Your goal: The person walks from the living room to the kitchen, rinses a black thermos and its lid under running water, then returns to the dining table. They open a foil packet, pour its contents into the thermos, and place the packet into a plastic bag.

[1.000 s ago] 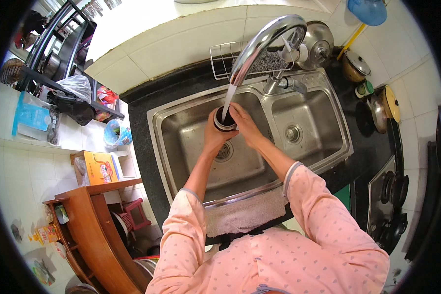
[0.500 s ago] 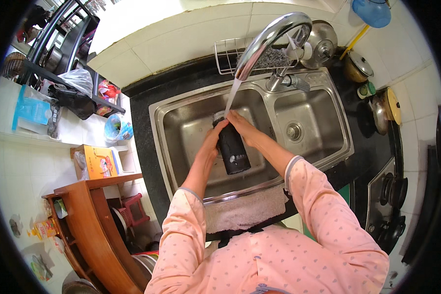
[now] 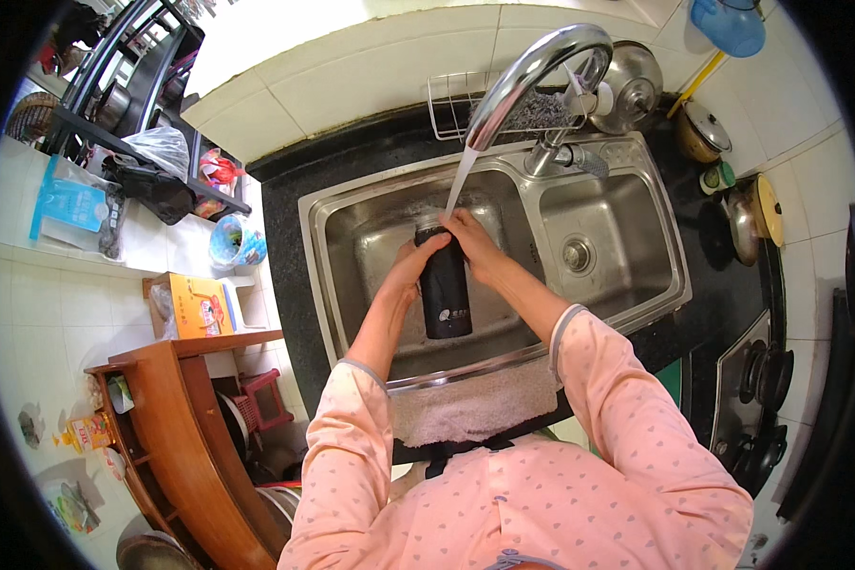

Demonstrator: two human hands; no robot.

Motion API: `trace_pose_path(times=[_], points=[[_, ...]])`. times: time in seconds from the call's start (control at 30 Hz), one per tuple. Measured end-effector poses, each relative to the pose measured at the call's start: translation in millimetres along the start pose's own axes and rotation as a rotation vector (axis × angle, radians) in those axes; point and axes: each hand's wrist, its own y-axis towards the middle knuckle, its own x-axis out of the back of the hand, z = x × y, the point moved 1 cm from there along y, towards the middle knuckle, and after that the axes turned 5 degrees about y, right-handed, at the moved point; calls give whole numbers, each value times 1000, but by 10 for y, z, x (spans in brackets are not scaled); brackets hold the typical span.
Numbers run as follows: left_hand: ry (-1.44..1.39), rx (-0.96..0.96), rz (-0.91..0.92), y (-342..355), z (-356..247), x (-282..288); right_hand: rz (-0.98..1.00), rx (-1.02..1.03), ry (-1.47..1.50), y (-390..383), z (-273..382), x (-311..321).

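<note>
Holding a black bottle (image 3: 446, 290) in both hands, over the large left basin of a steel sink (image 3: 375, 228) set into a black table (image 3: 285, 237). Gripping the upper left side with the left hand (image 3: 410, 264), with the thumb across the front below the neck. Closed on the right of the neck with the right hand (image 3: 475, 245), with fingertips close to the rim. No free hand.

Main relation: bottle between the palms, with long axis running roughly away from the body; neck at the far end under the curved tap (image 3: 513, 87), base toward the towel (image 3: 475, 413) and slightly to the right. Right hand nearer to the water stream (image 3: 460, 180), just beside the neck at its lower end.

Hidden: undersides of both hands, most lower fingers, drain of the large basin. Bottle mouth too small to read; cannot tell whether water enters or runs over the fingers. Cannot tell either whether base touches basin floor or hangs above. Cut off by the round lens edge: black shelf (image 3: 154, 76) at left. Hard to make out: dark cookware (image 3: 765, 375) at far right.
</note>
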Motion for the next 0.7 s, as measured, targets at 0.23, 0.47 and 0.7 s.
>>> trace_pose_path(times=[0.23,0.47,0.7], points=[[314,-522,-93,-69,-286,-247,126,318,-31,-115,321,-67],[341,-473,-36,-41,-256,-358,21,325,-64,-178,302,-8],[346,-585,-80,-39,-140,-386,81,296,-92,-238,318,39]])
